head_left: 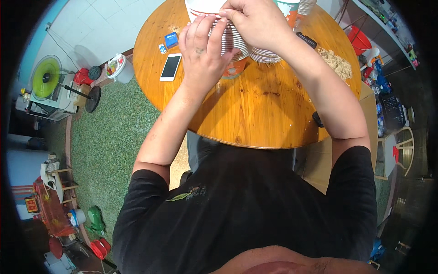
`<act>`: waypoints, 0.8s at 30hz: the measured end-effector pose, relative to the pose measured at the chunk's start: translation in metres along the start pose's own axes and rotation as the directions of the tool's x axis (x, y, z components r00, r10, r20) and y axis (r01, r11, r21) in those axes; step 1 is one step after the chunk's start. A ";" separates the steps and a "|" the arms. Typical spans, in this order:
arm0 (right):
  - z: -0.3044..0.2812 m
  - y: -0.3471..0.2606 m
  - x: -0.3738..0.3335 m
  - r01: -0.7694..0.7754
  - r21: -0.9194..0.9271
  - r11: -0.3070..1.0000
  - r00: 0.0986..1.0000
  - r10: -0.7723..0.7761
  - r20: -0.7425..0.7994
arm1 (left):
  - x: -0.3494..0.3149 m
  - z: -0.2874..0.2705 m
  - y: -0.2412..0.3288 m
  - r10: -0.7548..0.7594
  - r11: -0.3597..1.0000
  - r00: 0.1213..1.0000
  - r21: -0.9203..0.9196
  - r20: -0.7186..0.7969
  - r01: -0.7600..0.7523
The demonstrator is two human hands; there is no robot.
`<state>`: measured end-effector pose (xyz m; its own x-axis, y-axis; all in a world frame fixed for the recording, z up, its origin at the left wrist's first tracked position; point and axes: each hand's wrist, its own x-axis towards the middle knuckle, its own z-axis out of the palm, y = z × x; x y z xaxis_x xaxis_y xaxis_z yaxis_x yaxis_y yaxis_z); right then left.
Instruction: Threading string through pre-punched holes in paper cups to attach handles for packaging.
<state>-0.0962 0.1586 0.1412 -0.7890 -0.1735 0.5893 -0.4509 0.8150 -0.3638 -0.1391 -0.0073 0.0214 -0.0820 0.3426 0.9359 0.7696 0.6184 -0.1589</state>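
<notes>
A stack of white paper cups with red stripes lies tilted over the round wooden table. My left hand wraps around the stack's side from the left, fingers curled over the rims. My right hand grips the upper end of the stack near a single white cup, fingers pinched at its rim. A second bundle of cup rims shows under my right wrist. An orange and white cup stands beneath the stack, mostly hidden.
A white phone and a small blue box lie on the table's left. A dark remote-like object and a pile of pale strings lie to the right. A white bucket and green fan stand on the floor.
</notes>
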 end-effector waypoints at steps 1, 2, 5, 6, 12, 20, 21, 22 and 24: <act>0.001 0.000 0.000 -0.013 -0.008 1.000 1.000 0.013 0.004 | 0.000 -0.001 -0.001 0.006 1.000 1.000 0.000 -0.009 -0.006; 0.003 0.000 0.000 -0.028 -0.015 0.999 1.000 0.028 0.010 | 0.000 -0.001 -0.002 -0.004 1.000 1.000 0.002 -0.003 0.004; 0.003 -0.002 0.001 -0.048 0.012 0.999 0.999 0.049 -0.010 | 0.000 -0.004 -0.004 -0.013 1.000 1.000 0.000 0.011 0.013; 0.001 -0.002 0.001 -0.051 0.028 0.998 0.998 0.051 -0.024 | 0.001 -0.004 -0.005 -0.008 1.000 1.000 0.002 0.015 0.008; -0.010 -0.002 0.001 0.011 0.026 1.000 1.000 -0.012 0.021 | 0.005 -0.004 -0.007 0.027 1.000 0.999 0.003 -0.019 -0.027; -0.013 -0.016 0.004 0.066 0.017 0.998 0.996 -0.065 -0.061 | 0.010 -0.003 -0.011 0.047 0.999 0.998 0.027 -0.042 -0.046; -0.017 -0.018 0.009 0.029 0.009 1.000 0.996 -0.028 -0.081 | 0.012 -0.004 -0.011 0.056 0.998 0.998 0.039 -0.039 -0.054; -0.023 -0.019 0.013 -0.010 0.003 1.000 0.995 0.011 -0.100 | 0.013 -0.006 -0.010 0.087 0.995 0.995 0.051 -0.052 -0.084; -0.050 -0.015 0.013 0.056 0.035 0.998 0.954 -0.043 -0.296 | 0.017 -0.010 -0.008 0.064 0.997 0.998 0.052 -0.017 -0.063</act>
<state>-0.0789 0.1714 0.1909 -0.6099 -0.0372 0.7916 -0.5089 0.7841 -0.3553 -0.1404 -0.0134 0.0416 -0.0223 0.3695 0.9290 0.7394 0.6315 -0.2334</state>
